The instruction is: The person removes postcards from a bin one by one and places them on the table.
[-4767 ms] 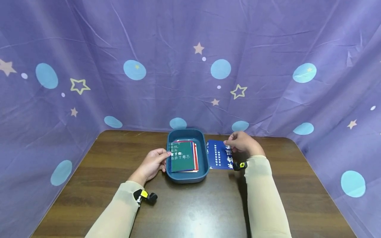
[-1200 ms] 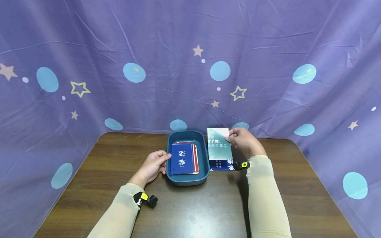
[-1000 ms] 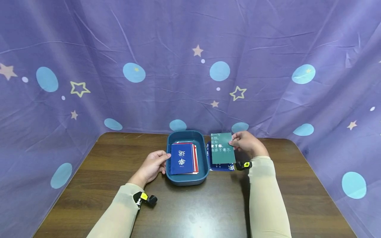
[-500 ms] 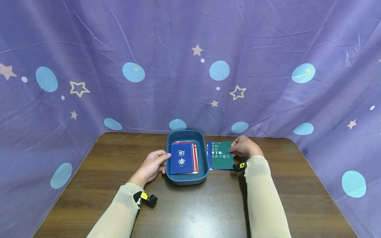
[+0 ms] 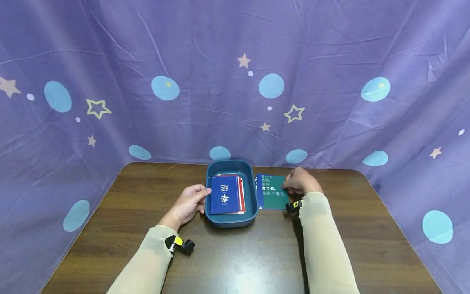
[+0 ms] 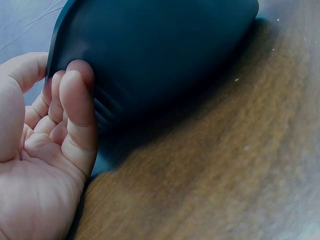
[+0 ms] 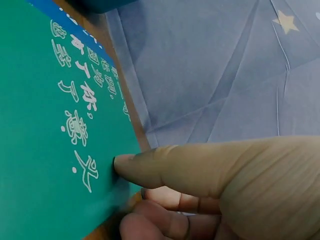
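In the head view, my left hand (image 5: 188,204) grips the near-left wall of a dark teal plastic bin (image 5: 233,223), thumb over the rim. The left wrist view shows its other fingers against the bin's outer side. Inside the bin lies a stack of cards, topped by a blue card (image 5: 231,194) with white characters; red and white edges show beneath. To the right, a green card (image 5: 273,201) with pale characters lies on a blue card (image 5: 259,195) on the table. My right hand (image 5: 302,181) pinches the green card's right edge, its thumb (image 7: 130,167) on top.
The brown wooden table (image 5: 227,261) carries the bin near its back edge. A purple curtain (image 5: 220,81) with stars and blue dots hangs behind and along both sides. Each wrist wears a small black camera (image 5: 180,243).
My right hand has carried the green card from the bin's stack rightward and lowered it onto the blue card, baring a blue card in the bin. My left hand stays on the bin.
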`<state>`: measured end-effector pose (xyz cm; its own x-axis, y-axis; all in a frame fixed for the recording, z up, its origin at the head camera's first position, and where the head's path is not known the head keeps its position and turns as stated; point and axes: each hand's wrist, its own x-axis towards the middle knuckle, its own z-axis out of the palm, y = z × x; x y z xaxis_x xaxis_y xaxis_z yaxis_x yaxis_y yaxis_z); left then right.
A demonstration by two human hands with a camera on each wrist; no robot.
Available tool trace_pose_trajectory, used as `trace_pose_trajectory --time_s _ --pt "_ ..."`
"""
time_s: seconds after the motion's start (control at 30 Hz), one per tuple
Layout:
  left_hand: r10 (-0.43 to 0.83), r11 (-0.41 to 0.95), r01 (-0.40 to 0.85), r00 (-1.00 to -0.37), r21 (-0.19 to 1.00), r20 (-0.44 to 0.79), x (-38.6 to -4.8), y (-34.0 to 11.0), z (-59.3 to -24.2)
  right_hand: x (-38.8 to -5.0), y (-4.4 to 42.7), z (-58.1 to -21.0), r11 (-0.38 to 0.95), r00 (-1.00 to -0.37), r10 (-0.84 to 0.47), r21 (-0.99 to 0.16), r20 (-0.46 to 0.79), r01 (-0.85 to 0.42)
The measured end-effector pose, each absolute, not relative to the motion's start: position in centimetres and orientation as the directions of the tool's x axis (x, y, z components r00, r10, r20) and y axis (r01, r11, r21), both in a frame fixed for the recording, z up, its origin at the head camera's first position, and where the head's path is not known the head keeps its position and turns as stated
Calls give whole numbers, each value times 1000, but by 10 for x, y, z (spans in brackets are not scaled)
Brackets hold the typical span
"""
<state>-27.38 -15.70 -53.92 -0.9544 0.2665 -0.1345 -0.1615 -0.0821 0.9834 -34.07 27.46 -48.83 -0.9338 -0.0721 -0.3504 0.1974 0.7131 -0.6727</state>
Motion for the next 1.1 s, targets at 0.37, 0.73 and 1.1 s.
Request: trace_pose_trajectory --time_s 0.37,0.73,1.1 --pt "259 -71 -158 -956 985 -135 -272 -156 -536 -337 281 -467 582 -939 -156 -797 -307 163" --pt "260 -76 -155 -957 985 -131 -272 -157 -538 -338 240 -448 544 -949 -256 -839 -182 14" --pt "257 -93 -142 -960 986 -114 -271 -156 -537 -324 179 -425 521 -920 -357 -852 -159 -55"
